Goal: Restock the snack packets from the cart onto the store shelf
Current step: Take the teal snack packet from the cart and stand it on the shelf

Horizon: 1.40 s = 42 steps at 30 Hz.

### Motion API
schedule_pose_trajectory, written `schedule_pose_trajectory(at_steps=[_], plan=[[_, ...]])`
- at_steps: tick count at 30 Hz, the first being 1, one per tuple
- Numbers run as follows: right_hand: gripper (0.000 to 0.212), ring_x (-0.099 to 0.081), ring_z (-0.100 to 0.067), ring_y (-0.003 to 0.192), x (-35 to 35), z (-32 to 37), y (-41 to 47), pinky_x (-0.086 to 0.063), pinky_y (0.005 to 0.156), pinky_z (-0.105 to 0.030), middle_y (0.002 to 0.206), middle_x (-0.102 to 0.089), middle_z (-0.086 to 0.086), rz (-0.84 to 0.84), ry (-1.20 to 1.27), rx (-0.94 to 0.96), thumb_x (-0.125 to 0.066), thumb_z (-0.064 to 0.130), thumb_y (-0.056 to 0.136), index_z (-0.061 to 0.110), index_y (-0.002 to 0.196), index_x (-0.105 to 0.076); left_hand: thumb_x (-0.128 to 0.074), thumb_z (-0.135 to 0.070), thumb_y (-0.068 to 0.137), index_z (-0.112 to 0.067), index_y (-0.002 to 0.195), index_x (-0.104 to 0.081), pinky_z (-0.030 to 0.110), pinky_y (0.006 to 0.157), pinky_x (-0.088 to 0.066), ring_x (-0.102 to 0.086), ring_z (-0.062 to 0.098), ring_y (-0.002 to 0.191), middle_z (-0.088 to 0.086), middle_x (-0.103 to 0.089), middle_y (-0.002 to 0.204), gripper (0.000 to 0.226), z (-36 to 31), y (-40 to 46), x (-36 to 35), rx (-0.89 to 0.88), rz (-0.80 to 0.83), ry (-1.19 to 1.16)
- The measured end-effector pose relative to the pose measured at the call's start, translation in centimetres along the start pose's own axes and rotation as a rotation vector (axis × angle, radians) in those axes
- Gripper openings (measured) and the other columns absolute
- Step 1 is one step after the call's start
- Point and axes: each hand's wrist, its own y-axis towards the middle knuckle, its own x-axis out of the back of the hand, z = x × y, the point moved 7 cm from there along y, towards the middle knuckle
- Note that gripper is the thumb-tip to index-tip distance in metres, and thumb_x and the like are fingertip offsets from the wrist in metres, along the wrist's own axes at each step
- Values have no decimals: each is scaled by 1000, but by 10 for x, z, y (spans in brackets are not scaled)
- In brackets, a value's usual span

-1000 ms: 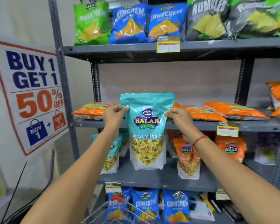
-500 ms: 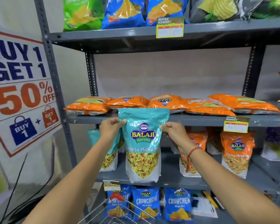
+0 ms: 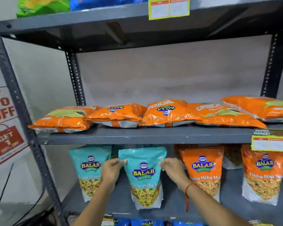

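teal balaji pouch [image 3: 143,176], upright on lower shelf [image 3: 114,204]: left hand [image 3: 112,168] and right hand [image 3: 171,167] pinch its top corners, apparently squaring it into the row.

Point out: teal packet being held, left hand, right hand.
teal packet [image 3: 143,173], head view, on the logo at its front middle.
left hand [image 3: 111,168], head view, back of the hand.
right hand [image 3: 172,168], head view, back of the hand.

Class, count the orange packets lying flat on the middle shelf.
5, in a row: far left, next, centre, next, far right, cut off by the frame; more may lie beyond.
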Motion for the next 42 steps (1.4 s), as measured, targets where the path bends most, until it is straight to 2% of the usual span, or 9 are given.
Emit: schedule_pose_trajectory(at_steps=[4,14,20,25,27,30,33,35,42], plan=[[34,-53,-17,62,-4,-24,23,-41,62,-32,72,-67,-23,-8,24,-23,-65,23,84,-4,65,-58,-78,-29,72,-20,45,-64,33,63,-38,-46,13,54,-12,-58,43,32,14,23,-24,26,14,-16],[17,-62,-12,70,-13,-58,38,-45,60,-21,81,-72,-1,17,304,-186,-58,16,90,11,78,-69,-74,-24,77,-5,71,-71,33,77,-52,-69,18,78,3,-77,80,20,30,47,-54,36,43,13],[21,-63,-11,97,-30,-74,27,-46,74,-29,103,-72,3,158,471,-225,-60,38,88,19,99,-63,-72,-11,79,-5,100,-68,13,67,-54,-71,19,92,7,-75,97,21,37,38,-67,38,126,-141],[103,-53,-17,121,-60,-129,13,-48,98,-32,136,-51,-3,349,402,-320,-85,51,55,24,139,-33,-90,-47,44,-20,135,-45,39,96,-52,-56,17,116,0,-58,126,104,96,13,-72,171,263,0],[121,-47,-20,128,-76,-152,5,-43,107,-38,142,-44,-4,448,338,-367,-92,41,46,20,144,-24,-90,-52,29,-19,136,-40,35,100,-48,-52,17,117,-2,-53,126,123,124,-1,-77,230,301,19],[87,-59,-15,114,-97,-170,-2,-53,90,-24,126,-61,-3,486,315,-366,-84,11,56,13,131,-40,-93,-44,18,-16,118,-49,10,73,-51,-61,6,98,-5,-64,112,113,155,-13,-89,262,316,-46],[62,-64,-10,109,-109,-181,2,-52,96,-30,120,-68,-1,435,306,-329,-80,17,56,25,112,-53,-94,-48,21,-17,109,-55,28,80,-57,-70,19,99,12,-70,114,101,180,-11,-91,289,267,-59],[60,-64,-8,109,-112,-184,7,-51,100,-34,117,-69,5,428,288,-321,-81,19,56,30,108,-54,-93,-48,25,-19,108,-57,37,86,-58,-70,23,101,11,-71,114,95,183,-10,-88,295,245,-61],[58,-62,-5,108,-117,-176,10,-53,94,-28,119,-67,7,441,256,-299,-83,22,60,33,107,-52,-87,-16,59,-23,112,-57,19,81,-55,-64,20,110,2,-68,116,62,183,-9,-83,264,220,14]])
